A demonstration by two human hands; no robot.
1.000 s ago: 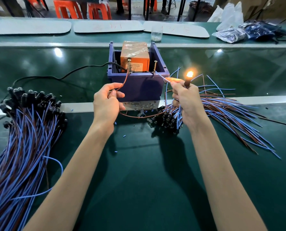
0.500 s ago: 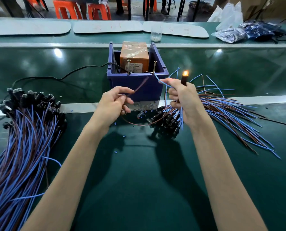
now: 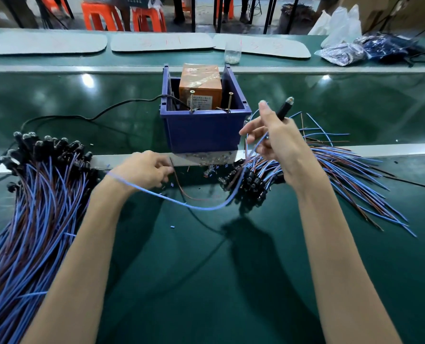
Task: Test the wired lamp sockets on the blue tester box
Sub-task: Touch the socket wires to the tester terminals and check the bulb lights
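Item: wired lamp socket [image 3: 284, 111], one; black barrel, small bulb at the tip, bulb dark.

Location: raised in the right hand [image 3: 278, 147], just right of the blue tester box [image 3: 204, 131] and clear of it.

Right hand: fingers curled round the barrel, forefinger straight up beside it.

Leads: blue lead [image 3: 201, 208] sags from that hand across to the left wrist. The brown lead [image 3: 179, 187] loops down to the counter [image 3: 206, 281], its upper end pinched in the left hand [image 3: 144, 170], which is low in front of the box with fingers bent down. Neither lead touches the two screw posts [image 3: 192, 101] at the box's front rim.

Handling, as judged: very light. The barrel is rigid and the proper place to hold. Bulb glass is fragile, so keep fingers off it. Leads are thin, limp and springy, apt to snag in neighbouring stock. Take each lead near its bare end to aim it onto a post.

Stock: left heap [image 3: 33, 194] of like sockets; right heap [image 3: 330, 175] beyond the right hand.
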